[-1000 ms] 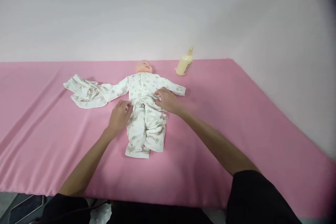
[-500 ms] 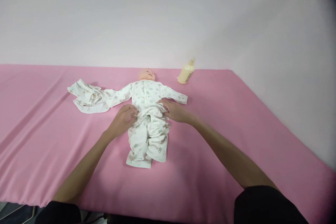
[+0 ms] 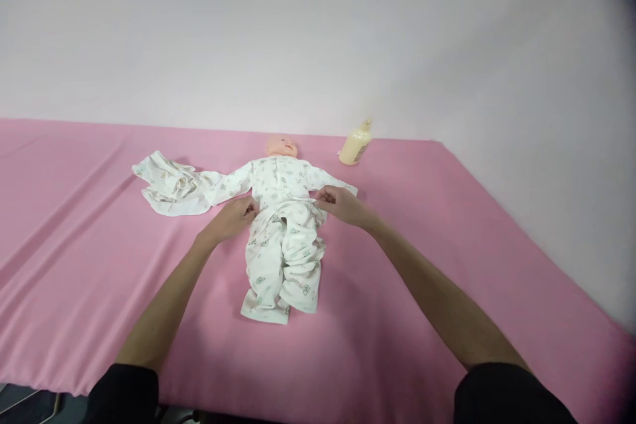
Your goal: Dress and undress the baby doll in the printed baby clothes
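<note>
A baby doll [image 3: 281, 146] lies on its back on the pink sheet [image 3: 422, 265], head towards the wall. It wears a white printed top [image 3: 281, 180] and matching trousers [image 3: 283, 258]. My left hand [image 3: 233, 217] is closed on the left side of the trousers' waistband. My right hand [image 3: 338, 203] pinches the right side of the same waistband. The band is stretched between both hands at the doll's waist.
A crumpled white printed cloth [image 3: 169, 184] lies left of the doll, touching its sleeve. A cream bottle [image 3: 355, 144] leans near the wall, right of the doll's head. A white wall runs behind and to the right.
Both hands have moved from lying on the doll's belly to gripping the trousers' waistband at its two sides and have drawn it up to the waist. The view has tilted up a little.
</note>
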The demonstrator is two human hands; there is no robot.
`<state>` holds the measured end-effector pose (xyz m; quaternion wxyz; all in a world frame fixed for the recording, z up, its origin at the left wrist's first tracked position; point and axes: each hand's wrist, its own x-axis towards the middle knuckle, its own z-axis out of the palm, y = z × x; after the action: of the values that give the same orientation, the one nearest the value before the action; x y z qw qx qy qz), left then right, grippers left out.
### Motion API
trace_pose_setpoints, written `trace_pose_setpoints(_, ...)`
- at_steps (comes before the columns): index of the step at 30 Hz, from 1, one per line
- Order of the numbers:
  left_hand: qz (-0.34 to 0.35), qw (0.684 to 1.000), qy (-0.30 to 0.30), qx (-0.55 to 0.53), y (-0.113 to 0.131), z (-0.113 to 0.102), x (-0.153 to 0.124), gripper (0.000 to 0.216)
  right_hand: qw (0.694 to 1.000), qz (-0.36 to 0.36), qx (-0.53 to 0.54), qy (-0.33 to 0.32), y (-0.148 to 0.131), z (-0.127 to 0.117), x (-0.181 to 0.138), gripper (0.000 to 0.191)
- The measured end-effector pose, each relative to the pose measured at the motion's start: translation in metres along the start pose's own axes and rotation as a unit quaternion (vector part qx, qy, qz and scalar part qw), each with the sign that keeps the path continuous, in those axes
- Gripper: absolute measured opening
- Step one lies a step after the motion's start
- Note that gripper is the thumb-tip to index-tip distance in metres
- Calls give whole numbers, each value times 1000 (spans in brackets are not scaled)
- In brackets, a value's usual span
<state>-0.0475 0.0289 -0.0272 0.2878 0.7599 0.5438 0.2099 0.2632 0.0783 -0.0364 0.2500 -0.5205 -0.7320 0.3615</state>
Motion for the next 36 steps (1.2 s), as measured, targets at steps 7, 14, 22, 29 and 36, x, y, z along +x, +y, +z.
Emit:
trace_pose_setpoints(7, -30, 984, 153, -88, -2, 0, 7, 19, 991, 31, 70, 109, 4, 5, 10, 19)
trace_pose_setpoints(14, -54, 951, 230, -198, -13, 14, 18, 18, 966, 75, 174, 176, 11, 19, 11, 24)
trace_pose_setpoints(22, -62, 979, 172, -90, -10, 12, 17, 19, 955, -108, -241, 135, 9, 31, 5, 51)
trace_pose_setpoints(29, -2, 973, 217, -73, -8, 10, 25, 29, 948, -134, -170, 235, -5, 32, 19, 23)
trace_pose_setpoints(36, 27, 972, 211, -97, 5, 3, 21, 36, 943, -106, -95, 301, -13, 34, 6, 45)
